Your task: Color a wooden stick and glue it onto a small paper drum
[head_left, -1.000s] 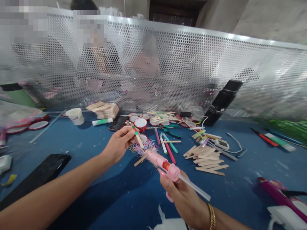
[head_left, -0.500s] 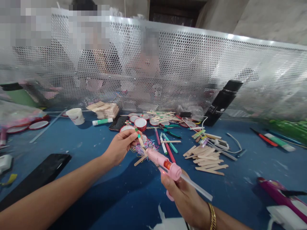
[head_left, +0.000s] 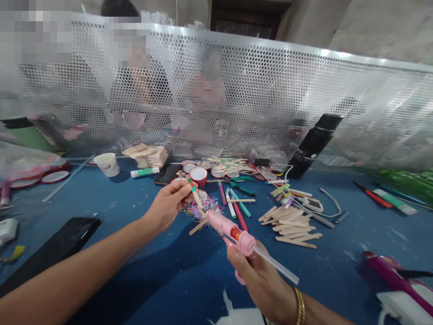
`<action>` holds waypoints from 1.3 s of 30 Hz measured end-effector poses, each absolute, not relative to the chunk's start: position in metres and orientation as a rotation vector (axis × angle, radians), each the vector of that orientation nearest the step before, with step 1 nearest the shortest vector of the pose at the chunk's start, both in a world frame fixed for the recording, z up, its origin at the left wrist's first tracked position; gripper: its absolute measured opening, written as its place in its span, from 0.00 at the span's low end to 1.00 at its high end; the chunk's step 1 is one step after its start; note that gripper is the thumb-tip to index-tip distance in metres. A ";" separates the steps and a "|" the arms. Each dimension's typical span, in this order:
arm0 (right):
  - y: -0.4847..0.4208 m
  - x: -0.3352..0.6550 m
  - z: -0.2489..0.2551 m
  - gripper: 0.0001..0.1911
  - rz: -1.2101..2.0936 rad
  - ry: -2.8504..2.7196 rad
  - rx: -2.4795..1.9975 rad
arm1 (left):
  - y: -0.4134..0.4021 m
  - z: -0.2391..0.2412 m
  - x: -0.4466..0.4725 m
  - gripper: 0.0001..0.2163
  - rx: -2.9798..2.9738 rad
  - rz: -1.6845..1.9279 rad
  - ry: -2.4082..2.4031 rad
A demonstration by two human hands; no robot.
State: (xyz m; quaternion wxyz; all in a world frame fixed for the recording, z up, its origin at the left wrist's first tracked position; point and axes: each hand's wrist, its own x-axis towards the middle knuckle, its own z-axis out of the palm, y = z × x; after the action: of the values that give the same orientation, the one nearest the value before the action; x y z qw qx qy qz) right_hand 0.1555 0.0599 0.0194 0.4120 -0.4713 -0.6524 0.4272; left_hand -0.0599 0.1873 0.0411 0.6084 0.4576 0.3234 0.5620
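Note:
My left hand [head_left: 172,201] pinches the far end of a wooden craft stick [head_left: 196,197] marked with green and red bands. In my right hand [head_left: 259,277] is a pink glue gun [head_left: 226,225], a clear glue stick [head_left: 279,265] jutting from its back. The gun's nozzle points at the lower end of the craft stick; whether they touch I cannot tell. Beneath them lie a tangle of colourful threads [head_left: 211,207] and another plain stick [head_left: 198,226]. Several markers [head_left: 239,208] rest just beyond the gun.
Loose craft sticks [head_left: 294,225] are heaped to the right, near a leaning black bottle [head_left: 314,146]. A paper cup [head_left: 107,164], a bundle of sticks [head_left: 149,155] and red-rimmed discs [head_left: 198,174] stand along the perforated metal screen [head_left: 250,99]. A dark phone [head_left: 50,248] lies left.
My left hand has shifted slightly, showing more of the banded end of the craft stick. The glue gun stays almost in place at the stick's lower end.

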 end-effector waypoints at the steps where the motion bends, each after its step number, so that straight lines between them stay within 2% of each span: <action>1: 0.060 0.155 0.019 0.23 1.081 -1.635 -1.193 | 0.187 0.041 -0.060 0.12 1.056 1.300 0.748; 15: 0.061 0.155 0.016 0.22 1.090 -1.631 -1.151 | 0.189 0.041 -0.061 0.14 1.023 1.308 0.734; 29: 0.059 0.153 0.022 0.26 1.059 -1.629 -1.196 | 0.189 0.042 -0.060 0.12 1.007 1.326 0.721; 39: 0.058 0.152 0.026 0.22 1.023 -1.680 -1.197 | 0.188 0.042 -0.059 0.10 1.019 1.331 0.735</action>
State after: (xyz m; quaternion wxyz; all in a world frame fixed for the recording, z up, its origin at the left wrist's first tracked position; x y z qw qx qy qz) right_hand 0.1519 0.0581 0.0256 0.4073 -0.4749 -0.6663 0.4058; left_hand -0.0595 0.1882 0.0415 0.6098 0.4412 0.3182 0.5764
